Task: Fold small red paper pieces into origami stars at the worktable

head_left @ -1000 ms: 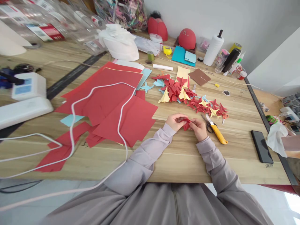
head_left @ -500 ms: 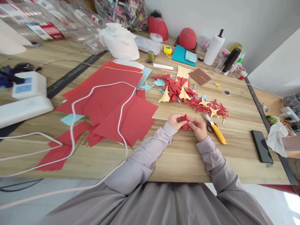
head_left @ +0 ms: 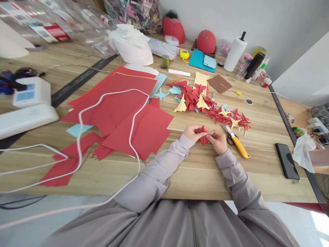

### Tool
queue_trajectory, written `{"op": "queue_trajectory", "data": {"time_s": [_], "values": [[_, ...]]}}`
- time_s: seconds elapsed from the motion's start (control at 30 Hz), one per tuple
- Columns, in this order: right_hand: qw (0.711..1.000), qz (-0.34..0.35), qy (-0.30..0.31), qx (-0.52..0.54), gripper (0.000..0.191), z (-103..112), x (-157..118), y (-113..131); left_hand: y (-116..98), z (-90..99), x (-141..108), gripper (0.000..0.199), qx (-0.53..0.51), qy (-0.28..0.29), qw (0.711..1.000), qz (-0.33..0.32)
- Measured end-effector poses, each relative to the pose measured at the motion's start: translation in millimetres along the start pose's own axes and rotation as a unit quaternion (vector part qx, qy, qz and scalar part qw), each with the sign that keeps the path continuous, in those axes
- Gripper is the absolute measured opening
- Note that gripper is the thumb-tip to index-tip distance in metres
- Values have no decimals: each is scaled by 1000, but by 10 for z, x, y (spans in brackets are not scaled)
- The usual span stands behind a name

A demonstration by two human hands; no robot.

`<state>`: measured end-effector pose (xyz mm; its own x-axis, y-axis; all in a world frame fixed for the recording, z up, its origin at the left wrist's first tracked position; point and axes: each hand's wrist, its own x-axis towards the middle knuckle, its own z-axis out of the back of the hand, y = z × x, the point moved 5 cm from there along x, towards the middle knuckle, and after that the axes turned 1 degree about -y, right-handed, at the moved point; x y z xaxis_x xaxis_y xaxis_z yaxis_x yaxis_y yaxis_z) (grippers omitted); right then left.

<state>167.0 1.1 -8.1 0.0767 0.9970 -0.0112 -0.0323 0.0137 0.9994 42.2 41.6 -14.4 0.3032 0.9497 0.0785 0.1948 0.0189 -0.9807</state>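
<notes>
Between my two hands is a small folded piece of red paper (head_left: 203, 140), pointed at its top and bottom. My left hand (head_left: 193, 133) pinches its left side, thumb in front. The fingertips of my right hand (head_left: 217, 140) grip the right side. Just beyond the hands lies a heap of folded paper cranes (head_left: 191, 97) in red, cream and light blue. Right of my right hand rest a yellow utility knife (head_left: 240, 146) and dark-handled scissors (head_left: 229, 139), partly under the knife.
Red paper sheets (head_left: 123, 113) spread over the left side, with a white cable (head_left: 132, 133) looped across them. A black phone (head_left: 286, 161) lies at the right. Along the back stand a white bottle (head_left: 235, 54), a yellow tape measure (head_left: 184, 54) and a red pincushion (head_left: 206, 41).
Both hands stay in nearly the same place on the folded red paper. The paper has shifted slightly, and my right fingertips have moved a little at its right edge.
</notes>
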Motion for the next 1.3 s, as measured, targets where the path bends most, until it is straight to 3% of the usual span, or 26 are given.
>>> {"op": "queue_trajectory", "data": {"time_s": [0.23,0.57,1.0,1.3], "values": [[1000,5,13,1,30,-11,0,11,-38,-1,-12,32,44,-8,999,11],[998,32,52,-7,22,-21,-2,-12,-52,53,4,28,18,-23,999,29],[999,23,45,-15,25,-23,-3,-8,-59,54,17,27,-36,-60,997,32],[999,17,35,4,25,-18,8,-14,-65,18,27,24,-40,-18,999,23]]}}
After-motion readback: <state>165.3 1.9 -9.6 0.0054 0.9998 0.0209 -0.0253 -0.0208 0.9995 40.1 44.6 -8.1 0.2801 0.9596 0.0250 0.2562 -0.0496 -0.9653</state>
